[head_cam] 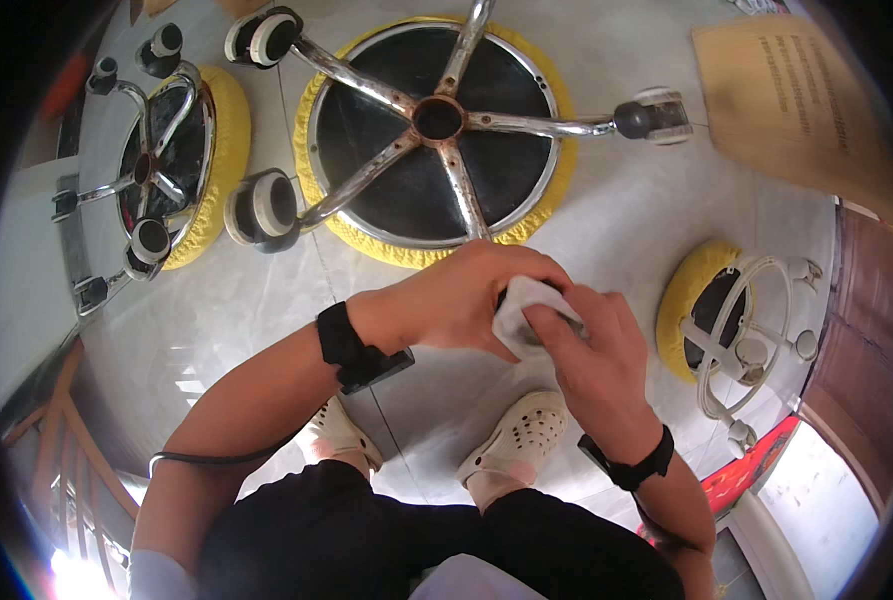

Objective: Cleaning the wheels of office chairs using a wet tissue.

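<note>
An upturned stool (435,176) with a yellow fabric cover lies before me, its rusty chrome legs pointing outward. One chrome leg (463,184) runs toward me and passes under my left hand (446,296). That hand is curled around the leg's end, where only a dark bit of what seems the caster shows. My right hand (600,352) pinches a crumpled white cloth (530,315) and presses it against that end. The cloth and fingers hide most of the caster. Other casters (262,210) on this stool have white-rimmed wheels with grime on them.
Another upturned yellow stool (229,165) is at the left, and a smaller one with a white ring base (716,330) at the right. Flattened cardboard (791,105) lies at upper right. My beige clogs (525,435) stand on the grey tiled floor (266,330). Wooden bars (63,435) are at lower left.
</note>
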Available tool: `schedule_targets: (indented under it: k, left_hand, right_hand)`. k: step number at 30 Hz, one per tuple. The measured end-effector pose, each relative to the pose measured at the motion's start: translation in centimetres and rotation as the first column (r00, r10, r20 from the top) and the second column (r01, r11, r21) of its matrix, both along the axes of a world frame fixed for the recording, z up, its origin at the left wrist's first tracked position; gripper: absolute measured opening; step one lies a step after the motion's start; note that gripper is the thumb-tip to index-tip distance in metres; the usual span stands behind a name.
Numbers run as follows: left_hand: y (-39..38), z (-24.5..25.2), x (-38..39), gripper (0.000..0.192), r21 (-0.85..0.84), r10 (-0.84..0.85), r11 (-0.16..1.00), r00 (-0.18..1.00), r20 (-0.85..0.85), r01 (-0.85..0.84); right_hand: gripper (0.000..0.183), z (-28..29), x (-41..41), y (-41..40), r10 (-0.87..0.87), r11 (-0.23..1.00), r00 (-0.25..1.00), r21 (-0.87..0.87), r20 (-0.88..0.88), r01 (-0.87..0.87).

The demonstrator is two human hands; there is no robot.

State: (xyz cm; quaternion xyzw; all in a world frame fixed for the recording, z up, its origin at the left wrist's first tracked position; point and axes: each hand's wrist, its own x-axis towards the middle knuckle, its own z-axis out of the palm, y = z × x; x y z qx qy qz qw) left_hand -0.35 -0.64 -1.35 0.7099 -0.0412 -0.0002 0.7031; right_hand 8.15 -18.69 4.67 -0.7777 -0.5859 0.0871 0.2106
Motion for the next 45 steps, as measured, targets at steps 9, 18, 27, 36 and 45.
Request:
schedule_targets:
  k: [9,18,27,36,45]
  left_hand:
    - [0.1,0.4,0.1,0.062,0.07,-0.09,0.993,0.991,-0.099,0.098]
    - [0.1,0.0,-0.2,0.059,0.055,-0.061,0.996,0.995,-0.074,0.066]
    - [0.5,0.2,-0.1,0.062,0.14,-0.07,0.986,0.992,-0.108,0.085]
    - [0.5,0.4,0.2,0.056,0.059,-0.118,0.99,0.986,-0.117,0.126]
    - [0.7,0.0,-0.1,0.05,0.039,-0.11,0.993,0.992,-0.056,0.113]
  right_hand:
    - [0.036,0.1,-1.3,-2.5,-0.156,0.988,0.985,-0.024,-0.068,0.154]
    - [0.043,0.8,-1.4,0.5,-0.082,0.996,0.996,-0.042,-0.022,0.081]
    - [0.036,-0.2,-1.0,-2.1,-0.205,0.978,0.978,-0.033,-0.045,0.204]
    - [0.033,-1.4,-3.1,-3.9,-0.065,0.998,0.988,0.015,-0.137,0.067]
    - [0.038,0.4,-3.2,0.3,0.018,0.998,1.0,-0.053,0.012,-0.018]
